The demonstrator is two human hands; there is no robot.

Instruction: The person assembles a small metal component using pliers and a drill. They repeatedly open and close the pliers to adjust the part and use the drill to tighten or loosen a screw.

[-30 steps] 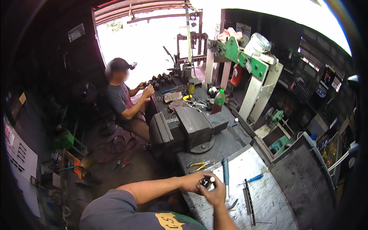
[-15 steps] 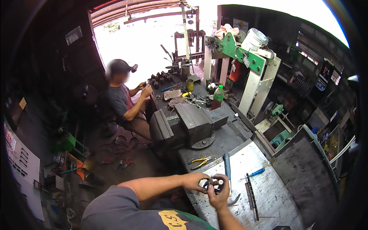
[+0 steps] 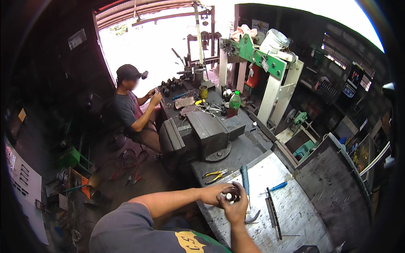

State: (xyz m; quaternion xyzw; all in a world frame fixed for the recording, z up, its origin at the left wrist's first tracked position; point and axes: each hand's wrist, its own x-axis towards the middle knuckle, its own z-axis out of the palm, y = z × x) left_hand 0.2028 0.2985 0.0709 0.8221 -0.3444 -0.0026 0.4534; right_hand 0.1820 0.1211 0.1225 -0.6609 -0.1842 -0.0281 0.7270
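Note:
Above the near end of the bench, my left hand (image 3: 212,194) and my right hand (image 3: 237,207) are closed together around a small dark part with a pale round end (image 3: 228,196). Fingers cover most of the part, so its kind does not show. Just beyond my right hand lies a claw hammer (image 3: 245,179), its curved claw showing beside my wrist. Yellow-handled pliers (image 3: 215,174) rest to the far left of the hammer. To the right are a blue-handled screwdriver (image 3: 278,186) and two long thin dark strips (image 3: 273,213) lying side by side.
A large bench vise (image 3: 206,130) stands ahead on the workbench (image 3: 295,206). Behind it are loose tools, a green-capped bottle (image 3: 234,105) and a yellow can (image 3: 203,92). A co-worker (image 3: 135,107) sits at the bench's left side. A green-and-white press frame (image 3: 270,80) rises at right.
My fingers have shifted around the small part, and its pale round end now faces up between them. The whole view has moved slightly, while the bench tools lie as before.

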